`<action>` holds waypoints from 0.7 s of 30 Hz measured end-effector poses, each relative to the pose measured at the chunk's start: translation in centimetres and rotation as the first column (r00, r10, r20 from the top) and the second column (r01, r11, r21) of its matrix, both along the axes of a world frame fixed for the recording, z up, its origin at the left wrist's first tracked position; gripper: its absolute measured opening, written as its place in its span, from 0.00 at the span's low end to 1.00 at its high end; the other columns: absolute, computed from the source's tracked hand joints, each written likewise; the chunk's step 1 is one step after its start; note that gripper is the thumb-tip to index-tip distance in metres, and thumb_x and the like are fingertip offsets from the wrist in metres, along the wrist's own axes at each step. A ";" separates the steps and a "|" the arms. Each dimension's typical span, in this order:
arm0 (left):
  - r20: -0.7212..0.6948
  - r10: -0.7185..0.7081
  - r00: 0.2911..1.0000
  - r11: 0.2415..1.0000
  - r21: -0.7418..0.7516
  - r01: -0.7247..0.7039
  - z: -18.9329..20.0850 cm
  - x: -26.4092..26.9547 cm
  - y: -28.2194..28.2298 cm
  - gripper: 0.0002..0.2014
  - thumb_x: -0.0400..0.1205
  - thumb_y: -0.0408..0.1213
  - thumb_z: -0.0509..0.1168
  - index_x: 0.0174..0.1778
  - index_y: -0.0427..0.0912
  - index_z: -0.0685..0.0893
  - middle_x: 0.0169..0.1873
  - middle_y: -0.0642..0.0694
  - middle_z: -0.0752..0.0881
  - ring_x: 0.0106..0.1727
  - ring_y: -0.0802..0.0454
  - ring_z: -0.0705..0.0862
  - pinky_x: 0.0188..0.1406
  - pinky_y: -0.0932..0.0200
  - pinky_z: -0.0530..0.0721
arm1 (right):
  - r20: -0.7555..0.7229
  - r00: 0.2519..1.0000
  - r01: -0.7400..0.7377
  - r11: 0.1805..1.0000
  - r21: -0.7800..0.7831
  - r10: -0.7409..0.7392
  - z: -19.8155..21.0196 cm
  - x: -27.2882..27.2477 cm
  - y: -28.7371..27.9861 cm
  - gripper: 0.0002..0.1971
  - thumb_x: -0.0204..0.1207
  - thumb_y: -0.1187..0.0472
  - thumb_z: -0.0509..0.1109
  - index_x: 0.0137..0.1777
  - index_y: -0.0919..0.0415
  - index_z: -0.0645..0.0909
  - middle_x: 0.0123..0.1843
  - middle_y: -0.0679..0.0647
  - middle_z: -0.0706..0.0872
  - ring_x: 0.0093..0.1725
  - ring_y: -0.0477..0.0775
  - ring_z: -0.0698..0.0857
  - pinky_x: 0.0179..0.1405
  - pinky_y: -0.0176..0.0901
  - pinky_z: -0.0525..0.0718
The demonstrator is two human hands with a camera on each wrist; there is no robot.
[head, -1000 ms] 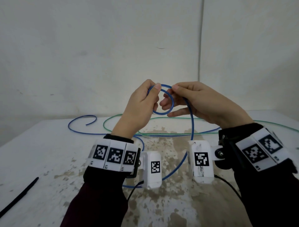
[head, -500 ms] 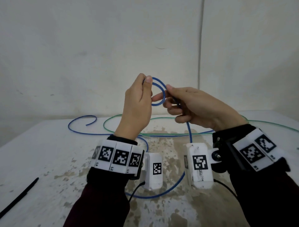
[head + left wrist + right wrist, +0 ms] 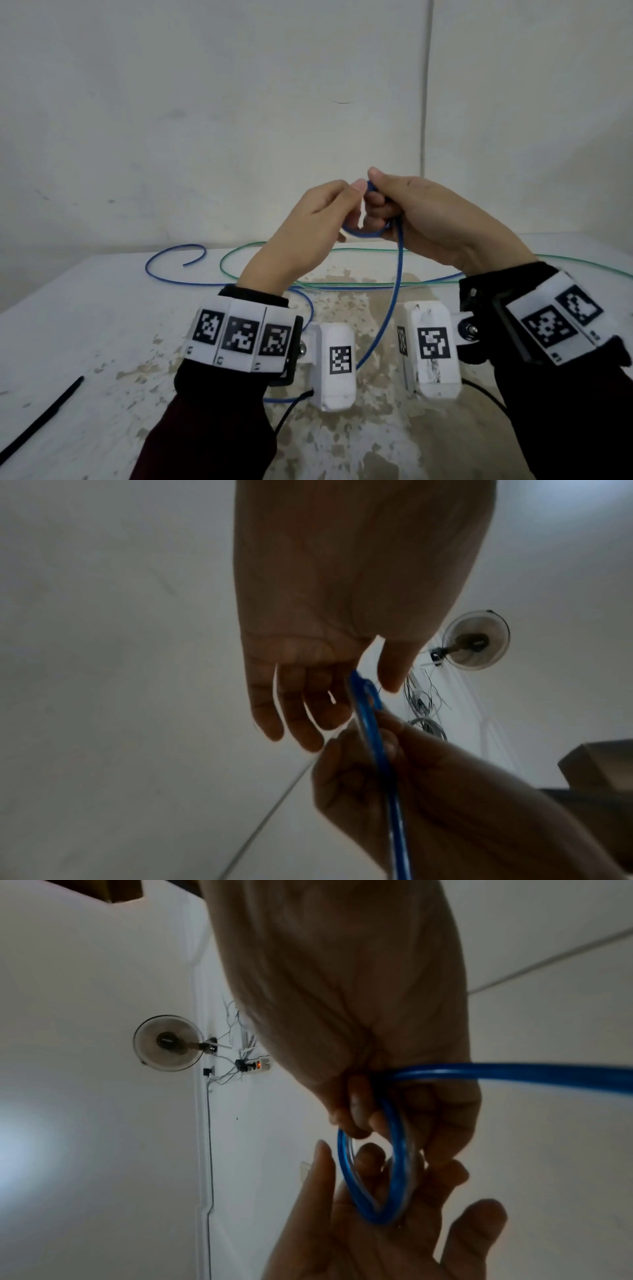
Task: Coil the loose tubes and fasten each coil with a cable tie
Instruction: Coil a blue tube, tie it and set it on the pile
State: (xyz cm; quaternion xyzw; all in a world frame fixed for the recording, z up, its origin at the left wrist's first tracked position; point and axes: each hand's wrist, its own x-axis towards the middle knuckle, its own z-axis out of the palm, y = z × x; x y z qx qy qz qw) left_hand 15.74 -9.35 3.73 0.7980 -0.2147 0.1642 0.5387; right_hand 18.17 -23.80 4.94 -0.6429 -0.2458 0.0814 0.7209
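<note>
Your left hand [image 3: 310, 222] and right hand [image 3: 421, 219] meet above the table [image 3: 85, 308] and hold a small loop of the blue tube [image 3: 397, 274]. Its free length hangs down between your wrists. It seems both thumbs pinch the loop's top. A green tube [image 3: 260, 248] and a black cable tie [image 3: 41, 416] lie on the table.

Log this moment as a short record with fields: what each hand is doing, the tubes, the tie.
left hand: pinches the top of the blue loop
right hand: grips the same loop, fingers curled
blue tube: small coil held up, rest trailing to the table
green tube: loose on the table
cable tie: black, lying at the table's left, untouched
</note>
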 end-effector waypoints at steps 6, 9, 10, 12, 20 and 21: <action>-0.246 -0.110 0.963 0.994 -0.014 0.110 0.0 -0.3 0.9 0.14 0.88 0.41 0.53 0.45 0.38 0.79 0.29 0.53 0.81 0.35 0.57 0.80 0.48 0.54 0.76 | 0.158 0.986 0.091 0.960 -0.265 -0.049 -0.5 0.0 0.0 0.21 0.87 0.53 0.55 0.32 0.60 0.71 0.24 0.47 0.71 0.25 0.47 0.68 0.27 0.30 0.73; -0.211 -0.113 0.971 0.989 0.071 0.130 0.0 -0.6 1.8 0.09 0.85 0.38 0.61 0.50 0.39 0.85 0.34 0.54 0.85 0.40 0.58 0.83 0.48 0.62 0.77 | 0.112 0.993 0.074 0.964 -0.254 -0.046 -0.4 0.0 -0.2 0.21 0.87 0.54 0.56 0.31 0.60 0.71 0.24 0.48 0.67 0.24 0.47 0.66 0.26 0.30 0.73; -0.196 -0.099 0.976 0.989 0.088 0.118 0.0 -0.7 1.9 0.08 0.84 0.37 0.63 0.50 0.40 0.86 0.34 0.53 0.87 0.40 0.58 0.83 0.46 0.65 0.77 | 0.109 0.993 0.071 0.964 -0.257 -0.045 -0.4 0.0 -0.2 0.21 0.86 0.54 0.56 0.31 0.60 0.71 0.24 0.48 0.66 0.24 0.47 0.66 0.26 0.30 0.74; -0.188 -0.072 0.980 0.994 0.064 0.085 0.1 -0.7 2.0 0.07 0.83 0.36 0.65 0.50 0.41 0.88 0.35 0.50 0.89 0.38 0.59 0.85 0.43 0.69 0.78 | 0.134 0.989 0.098 0.954 -0.282 -0.062 -0.5 0.0 -0.2 0.22 0.87 0.54 0.56 0.30 0.60 0.72 0.24 0.48 0.67 0.24 0.46 0.67 0.26 0.30 0.74; -0.236 -0.003 0.972 0.998 0.059 0.017 0.4 -1.0 1.9 0.10 0.81 0.41 0.68 0.42 0.38 0.88 0.34 0.44 0.91 0.34 0.53 0.87 0.33 0.64 0.83 | 0.210 0.973 0.170 0.918 -0.358 -0.098 -0.6 -0.3 0.1 0.18 0.85 0.54 0.59 0.33 0.59 0.75 0.23 0.47 0.71 0.23 0.45 0.72 0.30 0.33 0.76; -0.241 -0.007 0.971 0.998 0.059 0.022 0.4 -1.0 1.8 0.10 0.81 0.39 0.67 0.41 0.36 0.87 0.34 0.42 0.91 0.31 0.54 0.86 0.31 0.64 0.83 | 0.214 0.970 0.190 0.912 -0.363 -0.117 -0.6 -0.3 0.2 0.17 0.85 0.54 0.59 0.35 0.58 0.73 0.24 0.47 0.71 0.24 0.45 0.72 0.31 0.34 0.76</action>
